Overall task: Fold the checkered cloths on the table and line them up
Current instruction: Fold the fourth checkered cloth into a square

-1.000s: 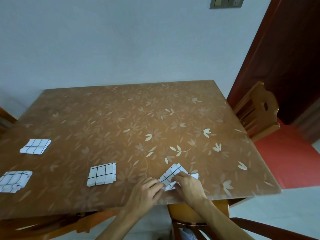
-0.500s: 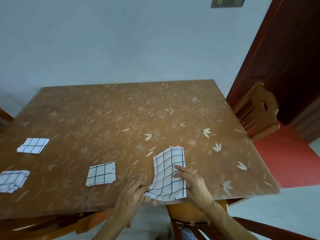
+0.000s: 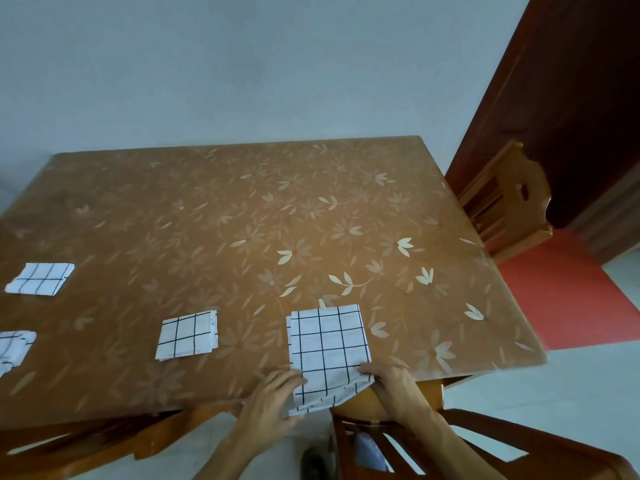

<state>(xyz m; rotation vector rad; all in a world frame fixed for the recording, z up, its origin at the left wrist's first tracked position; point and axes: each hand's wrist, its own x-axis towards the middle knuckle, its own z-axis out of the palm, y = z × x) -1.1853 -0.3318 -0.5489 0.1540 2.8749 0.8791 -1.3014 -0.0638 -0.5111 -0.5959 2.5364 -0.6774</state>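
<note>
A long, half-folded white cloth with a black grid [image 3: 328, 344] lies at the near edge of the brown flower-patterned table [image 3: 242, 220], its near end hanging over the edge. My left hand [image 3: 273, 396] pinches its near left corner. My right hand [image 3: 388, 377] grips the near right corner. Three small folded checkered cloths lie to the left: one near the middle [image 3: 188, 335], one further back at the left [image 3: 41, 278], and one cut off by the left frame edge [image 3: 12, 348].
A wooden chair [image 3: 505, 206] stands at the table's right side, before a dark red door. Another chair [image 3: 450, 441] is below my hands at the near edge. A grey wall backs the table.
The crumpled cloth under my hands has been opened out and laid long across the table edge. Both hands slid back to its near corners. The view has shifted slightly.
</note>
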